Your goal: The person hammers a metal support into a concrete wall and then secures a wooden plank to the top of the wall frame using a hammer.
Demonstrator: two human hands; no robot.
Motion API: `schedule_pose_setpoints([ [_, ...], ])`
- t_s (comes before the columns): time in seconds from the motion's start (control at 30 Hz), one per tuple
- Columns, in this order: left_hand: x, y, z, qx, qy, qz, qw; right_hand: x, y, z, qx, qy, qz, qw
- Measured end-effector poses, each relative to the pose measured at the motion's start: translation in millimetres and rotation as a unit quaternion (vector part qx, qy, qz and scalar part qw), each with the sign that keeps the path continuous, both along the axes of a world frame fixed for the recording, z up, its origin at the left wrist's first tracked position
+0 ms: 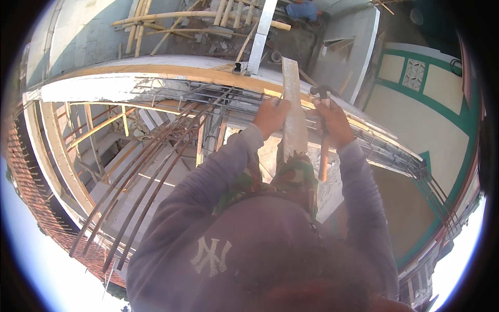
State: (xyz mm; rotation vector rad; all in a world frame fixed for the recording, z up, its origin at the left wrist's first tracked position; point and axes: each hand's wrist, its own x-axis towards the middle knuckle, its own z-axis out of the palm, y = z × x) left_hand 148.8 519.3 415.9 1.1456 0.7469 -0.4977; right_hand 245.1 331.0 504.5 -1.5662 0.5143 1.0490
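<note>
A plank (293, 112) stood upright before me, between my left hand (270, 115) and my right hand (332, 122), which held a hammer (323, 132) just right of it. Rebar (150, 171) ran from lower left up toward the beam (156, 78) crossing behind the plank. Bamboo poles (197, 21) lay beyond the beam.

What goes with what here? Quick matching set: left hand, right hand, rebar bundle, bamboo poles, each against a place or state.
1. left hand
2. right hand
3. rebar bundle
4. bamboo poles

a. lying crosswise at the top of the view, on the ground far below
b. closed on a claw hammer
c. running from lower left up toward the beam
d. gripping the pale wooden plank

Pairs: 1-d, 2-b, 3-c, 4-a
</note>
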Motion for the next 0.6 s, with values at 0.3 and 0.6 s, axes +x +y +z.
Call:
schedule_pose_setpoints([
  [0.3,13.6,13.8,4.0,-0.075,0.083,-0.005,0.994,-24.6,22.3,-31.9,0.074,0.040,-0.099,0.992],
  [0.6,35.1,-4.3,39.5,0.109,0.015,-0.047,0.993,3.3,-4.1,-88.6,0.059,0.008,-0.173,0.983],
])
